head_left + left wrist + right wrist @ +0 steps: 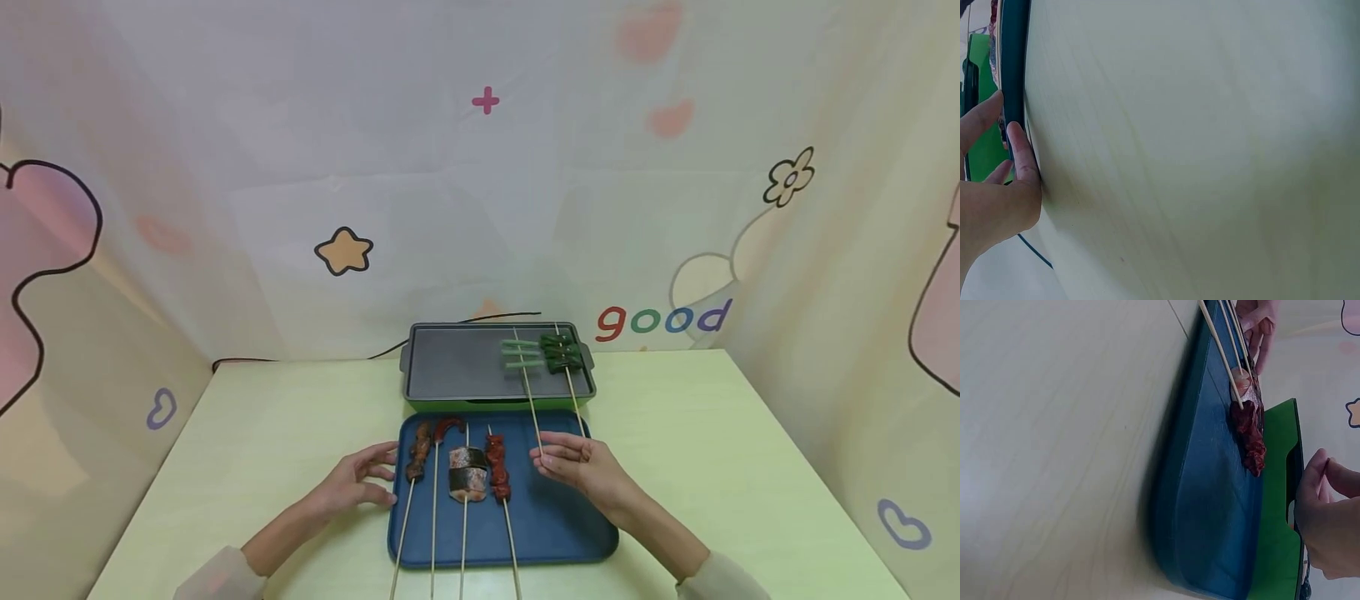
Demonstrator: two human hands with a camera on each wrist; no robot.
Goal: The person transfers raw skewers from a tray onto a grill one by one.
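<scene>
My right hand point(588, 473) pinches the lower part of a thin wooden skewer point(529, 400). Thin green stalks point(521, 352) are threaded across its upper end, over the right part of a dark griddle point(461, 362). Beside them lies a skewer of folded dark green leaves point(561, 354) on the griddle. At the left edge of a blue tray point(562, 529), my left hand point(348, 483) rests its spread fingers by the rim. On that tray lie a brown meat skewer point(417, 454), a curled red piece point(448, 427), a pale-and-black banded skewer point(467, 475) and a red meat skewer point(498, 468).
The griddle stands on a green base point(1279, 487) just behind the tray. Its black cord point(247, 360) runs off to the left along the back. Skewer sticks reach past the tray's front edge. A printed curtain point(480, 208) encloses the pale table point(690, 433).
</scene>
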